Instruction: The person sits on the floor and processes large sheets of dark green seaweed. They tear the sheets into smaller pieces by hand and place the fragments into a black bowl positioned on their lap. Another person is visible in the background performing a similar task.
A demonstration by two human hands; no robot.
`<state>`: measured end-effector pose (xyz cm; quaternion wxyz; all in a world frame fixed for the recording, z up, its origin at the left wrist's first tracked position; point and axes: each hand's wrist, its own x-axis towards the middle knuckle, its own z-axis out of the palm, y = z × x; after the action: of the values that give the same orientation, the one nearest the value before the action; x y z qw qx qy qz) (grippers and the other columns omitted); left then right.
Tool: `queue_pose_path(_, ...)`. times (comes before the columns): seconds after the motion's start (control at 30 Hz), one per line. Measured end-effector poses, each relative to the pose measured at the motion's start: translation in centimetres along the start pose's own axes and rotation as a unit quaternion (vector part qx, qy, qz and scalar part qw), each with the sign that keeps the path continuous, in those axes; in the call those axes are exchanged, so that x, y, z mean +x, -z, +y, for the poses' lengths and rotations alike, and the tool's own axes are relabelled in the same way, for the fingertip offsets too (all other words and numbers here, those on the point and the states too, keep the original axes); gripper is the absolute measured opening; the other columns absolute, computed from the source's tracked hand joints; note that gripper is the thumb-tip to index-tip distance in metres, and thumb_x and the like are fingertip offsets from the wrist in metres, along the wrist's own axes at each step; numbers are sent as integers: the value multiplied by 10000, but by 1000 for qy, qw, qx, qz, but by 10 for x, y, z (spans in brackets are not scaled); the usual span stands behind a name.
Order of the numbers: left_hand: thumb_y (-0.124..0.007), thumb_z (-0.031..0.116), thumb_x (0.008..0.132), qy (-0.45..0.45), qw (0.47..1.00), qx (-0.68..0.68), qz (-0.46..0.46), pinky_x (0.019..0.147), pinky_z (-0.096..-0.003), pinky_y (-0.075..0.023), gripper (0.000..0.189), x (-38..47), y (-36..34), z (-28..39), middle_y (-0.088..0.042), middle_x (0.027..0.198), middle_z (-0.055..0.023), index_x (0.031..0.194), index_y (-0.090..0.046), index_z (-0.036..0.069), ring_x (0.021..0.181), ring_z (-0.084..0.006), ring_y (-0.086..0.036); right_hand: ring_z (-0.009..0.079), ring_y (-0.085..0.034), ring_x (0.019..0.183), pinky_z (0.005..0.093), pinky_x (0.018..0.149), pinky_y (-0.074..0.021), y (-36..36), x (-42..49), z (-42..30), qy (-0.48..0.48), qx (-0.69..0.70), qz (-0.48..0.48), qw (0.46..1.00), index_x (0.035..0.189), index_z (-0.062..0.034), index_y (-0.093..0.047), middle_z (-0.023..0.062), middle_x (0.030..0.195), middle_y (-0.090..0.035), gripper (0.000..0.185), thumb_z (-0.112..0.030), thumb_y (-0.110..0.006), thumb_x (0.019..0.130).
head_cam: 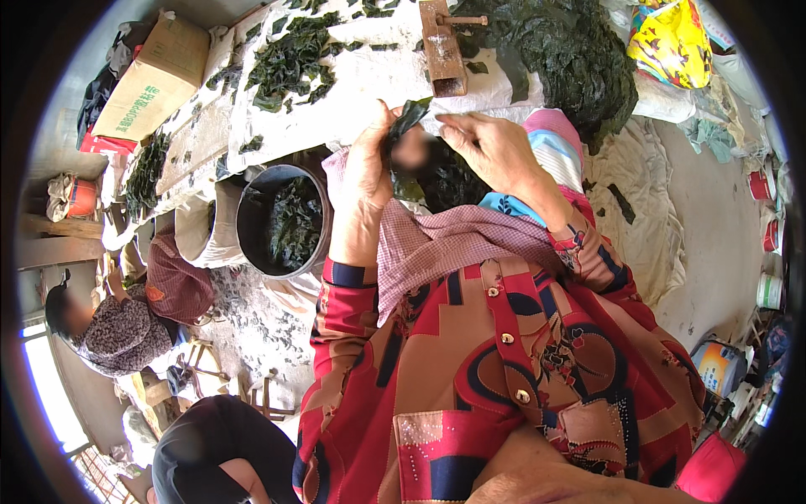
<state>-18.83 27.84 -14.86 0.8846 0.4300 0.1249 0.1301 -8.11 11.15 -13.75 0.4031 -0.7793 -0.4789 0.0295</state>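
Observation:
Dark green kelp (410, 117) is pinched in my left hand (368, 160), its upper end standing above the thumb. Just right of that end is my right hand (482, 146), fingers bent together; whether it holds a thin piece cannot be told. More kelp (450, 176) lies below and between the hands, over my lap cloth (466, 236). Left of my left wrist stands a dark bucket (238, 220) with kelp inside. Cut kelp pieces (286, 60) are spread on the white sheet (359, 82), and a large kelp heap (570, 63) lies at the upper right.
A rusty metal tube (444, 53) with a bolt lies on the table ahead. A cardboard box (160, 72) stands at the upper left. One person (123, 331) sits at the left; another person in dark clothing (220, 441) is at the lower left. A yellow bag (670, 47) lies upper right.

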Motion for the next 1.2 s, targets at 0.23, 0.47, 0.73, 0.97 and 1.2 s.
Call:
queue_pose_path(0.23,-603,220,957,87,985,118,-87,526,-225,-441,323,-31,-35,-11,-667,895,-113,1166,-565,-23,602,-83,-508,113,-651,853,256,748,-562,0,-3,-5,-106,493,112,856,1134,-73,-678,69,976,-693,326,-333,-566,972)
queue_pose_path(0.47,-466,297,1023,127,971,161,-123,438,-202,-429,373,-42,-39,-15,-675,902,-152,1199,-541,-23,531,-75,-506,131,-651,813,263,731,-563,15,-18,10,-142,460,102,870,1199,-35,-616,40,925,-661,460,-428,-505,988)
queue_pose_path(0.73,-425,352,1028,129,981,81,-116,630,-264,-572,440,-41,-50,-16,-682,941,-173,1115,-595,-44,734,-164,-666,91,-645,811,234,722,-546,17,-42,9,-132,461,98,872,1043,-39,-632,14,921,-669,203,-220,-557,991)
queue_pose_path(0.97,-585,111,966,81,982,161,-60,472,-175,-384,171,-39,-41,-19,-661,901,-59,1117,-609,34,552,-45,-495,109,-639,913,266,743,-531,34,-43,-2,-172,614,164,752,1171,-73,-565,54,1029,-655,312,-330,-509,1003)
queue_pose_path(1.2,-739,122,857,70,958,264,-92,582,-158,-376,367,-54,-55,-16,-632,910,27,1183,-590,40,684,-18,-495,207,-667,952,323,841,-558,43,-35,-8,-83,648,106,749,1121,-99,-526,117,978,-670,141,-180,-475,1018)
